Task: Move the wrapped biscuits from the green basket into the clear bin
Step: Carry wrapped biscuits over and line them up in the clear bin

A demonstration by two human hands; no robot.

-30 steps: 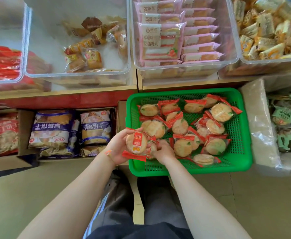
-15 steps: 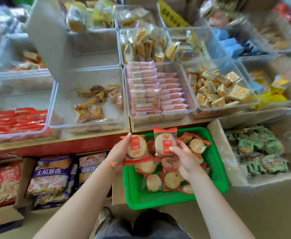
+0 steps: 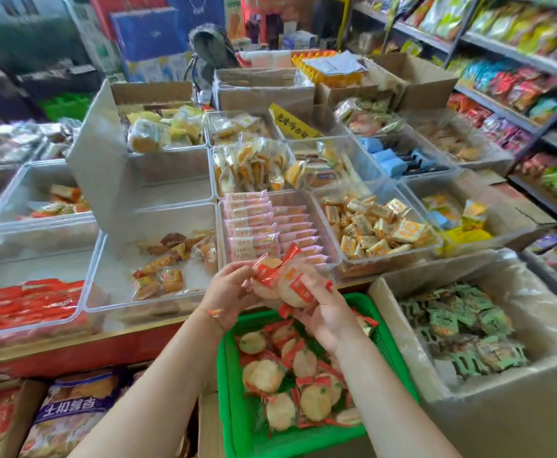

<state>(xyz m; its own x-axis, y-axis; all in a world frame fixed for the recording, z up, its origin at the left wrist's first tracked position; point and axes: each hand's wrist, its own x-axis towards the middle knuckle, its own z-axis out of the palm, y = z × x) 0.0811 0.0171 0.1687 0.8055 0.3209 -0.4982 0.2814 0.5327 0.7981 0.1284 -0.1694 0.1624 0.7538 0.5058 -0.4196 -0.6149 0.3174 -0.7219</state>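
A bunch of round wrapped biscuits (image 3: pixel 283 279) in clear packs with red ends is held between both hands, above the far rim of the green basket (image 3: pixel 234 408). My left hand (image 3: pixel 227 292) grips the bunch from the left; my right hand (image 3: pixel 323 312) grips it from the right and below. Several more wrapped biscuits (image 3: pixel 290 385) lie in the basket below my forearms. A mostly bare clear bin (image 3: pixel 112 279) with a few orange snack packs stands just left of my hands. Another bare clear bin (image 3: pixel 171 190) sits behind it.
Clear bins of pink packs (image 3: pixel 264 226), yellow packs (image 3: pixel 379 229) and red packs (image 3: pixel 23 305) fill the counter. A cardboard box lined with plastic (image 3: pixel 468 388) holds green packs on the right. Bagged snacks (image 3: pixel 69 414) sit below the counter. Shelves (image 3: pixel 518 61) line the right wall.
Both hands have risen from the basket and come together with the biscuits bunched between them. My view has tilted up, showing more of the counter and shop.
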